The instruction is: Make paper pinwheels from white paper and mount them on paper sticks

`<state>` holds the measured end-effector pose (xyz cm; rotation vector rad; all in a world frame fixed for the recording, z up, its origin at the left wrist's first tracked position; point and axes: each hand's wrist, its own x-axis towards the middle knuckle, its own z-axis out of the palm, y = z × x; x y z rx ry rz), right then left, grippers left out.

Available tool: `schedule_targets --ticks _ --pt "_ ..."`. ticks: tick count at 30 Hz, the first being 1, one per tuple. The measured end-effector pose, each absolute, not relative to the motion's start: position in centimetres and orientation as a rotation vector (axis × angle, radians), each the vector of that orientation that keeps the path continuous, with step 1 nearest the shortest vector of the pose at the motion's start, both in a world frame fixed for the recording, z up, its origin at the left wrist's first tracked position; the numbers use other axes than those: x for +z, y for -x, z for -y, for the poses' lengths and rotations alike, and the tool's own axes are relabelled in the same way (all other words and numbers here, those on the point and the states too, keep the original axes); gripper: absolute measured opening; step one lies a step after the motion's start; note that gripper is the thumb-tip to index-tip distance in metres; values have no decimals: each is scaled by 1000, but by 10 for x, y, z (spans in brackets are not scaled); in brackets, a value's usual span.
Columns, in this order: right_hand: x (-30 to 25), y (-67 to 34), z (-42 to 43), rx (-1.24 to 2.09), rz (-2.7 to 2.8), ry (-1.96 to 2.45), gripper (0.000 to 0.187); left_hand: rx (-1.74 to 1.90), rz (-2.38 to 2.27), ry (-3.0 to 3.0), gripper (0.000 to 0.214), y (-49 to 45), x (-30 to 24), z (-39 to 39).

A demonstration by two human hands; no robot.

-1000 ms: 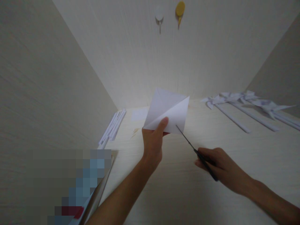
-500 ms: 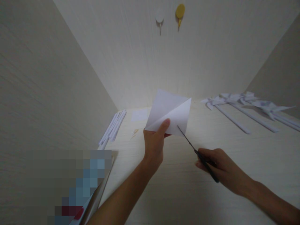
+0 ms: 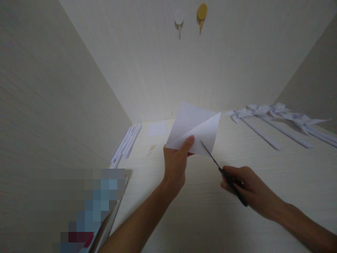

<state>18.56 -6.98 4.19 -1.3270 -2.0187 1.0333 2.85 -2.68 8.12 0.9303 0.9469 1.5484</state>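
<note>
A square sheet of white paper (image 3: 195, 123), creased along a diagonal, is held up over the table. My left hand (image 3: 177, 160) grips its lower left part, thumb on top and fingers underneath. My right hand (image 3: 244, 188) is closed round the dark handles of a pair of scissors (image 3: 217, 165). The thin blades reach up and left over the lower right part of the sheet. A slit runs in from the sheet's right corner, and the edge there stands apart. The fingers under the paper are mostly hidden.
White rolled paper sticks (image 3: 126, 146) lie at the left. Near them are a small white paper square (image 3: 156, 129) and some small yellowish pieces (image 3: 151, 149). Several white paper pinwheels (image 3: 273, 111) on sticks lie at the right. White and yellow hooks (image 3: 202, 12) hang on the back wall.
My left hand and the sheet have shifted slightly right, so the blades sit further into the paper. The sheet's right corner has opened apart along the cut. My right hand has barely moved.
</note>
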Motion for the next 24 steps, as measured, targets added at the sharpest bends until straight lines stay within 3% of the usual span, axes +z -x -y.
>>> schedule_targets --ticks 24 --pt "41 -186 70 1048 2023 1320 29 1539 -944 -942 33 -27 80 26"
